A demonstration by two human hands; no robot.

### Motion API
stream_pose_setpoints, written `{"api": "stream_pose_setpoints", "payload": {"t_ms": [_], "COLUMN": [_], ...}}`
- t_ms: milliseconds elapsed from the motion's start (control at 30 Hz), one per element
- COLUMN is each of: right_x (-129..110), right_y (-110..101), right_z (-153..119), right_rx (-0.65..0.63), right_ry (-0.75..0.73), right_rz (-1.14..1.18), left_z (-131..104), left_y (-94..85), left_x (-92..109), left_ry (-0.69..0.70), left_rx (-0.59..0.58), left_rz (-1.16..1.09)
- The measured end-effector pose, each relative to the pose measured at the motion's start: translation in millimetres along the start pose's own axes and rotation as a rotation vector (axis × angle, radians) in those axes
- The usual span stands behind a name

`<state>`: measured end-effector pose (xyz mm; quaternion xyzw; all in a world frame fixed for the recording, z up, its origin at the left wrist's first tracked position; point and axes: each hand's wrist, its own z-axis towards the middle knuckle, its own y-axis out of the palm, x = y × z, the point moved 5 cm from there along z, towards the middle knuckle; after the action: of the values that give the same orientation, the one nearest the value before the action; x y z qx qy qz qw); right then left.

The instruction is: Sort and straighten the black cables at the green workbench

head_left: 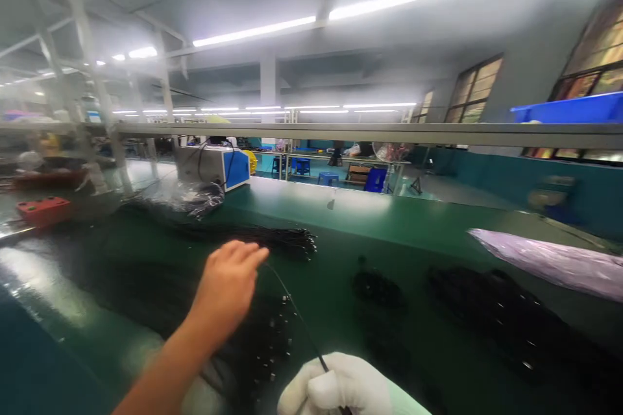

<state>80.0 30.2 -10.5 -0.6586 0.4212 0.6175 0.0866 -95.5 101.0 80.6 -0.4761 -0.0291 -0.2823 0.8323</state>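
My left hand (228, 282), bare, is raised over the green table (321, 272) with its fingers closed on the end of a thin black cable (296, 311). That cable curves down to my right hand (341, 386), which wears a white glove and pinches it between thumb and fingers at the bottom edge. Behind my left hand lies a bundle of black cables (287, 238) with small bright tips. More black cables (265, 350) with silvery ends spread out beneath my left forearm.
Dark coiled cables (377, 288) and a larger black pile (501, 305) lie to the right, near a pink plastic bag (545, 259). A blue-and-white machine (236, 167), clear plastic (187, 198) and a red box (43, 209) stand left. A shelf beam (341, 134) crosses above.
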Motion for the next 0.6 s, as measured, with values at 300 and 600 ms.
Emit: {"api": "stream_pose_setpoints", "payload": {"t_ms": [300, 600], "right_x": [17.0, -20.9], "right_y": [-12.2, -28.8], "right_z": [-5.0, -36.7], "right_rx": [-0.212, -0.223], "right_ry": [-0.146, -0.376], "right_rz": [0.294, 0.364], "left_z": [-11.7, -1.9], "left_y": [44.8, 95.0], "left_x": [98.7, 93.4], "left_ry": [0.217, 0.239], "left_rx": [-0.678, -0.498], "left_rz": [-0.465, -0.442]}}
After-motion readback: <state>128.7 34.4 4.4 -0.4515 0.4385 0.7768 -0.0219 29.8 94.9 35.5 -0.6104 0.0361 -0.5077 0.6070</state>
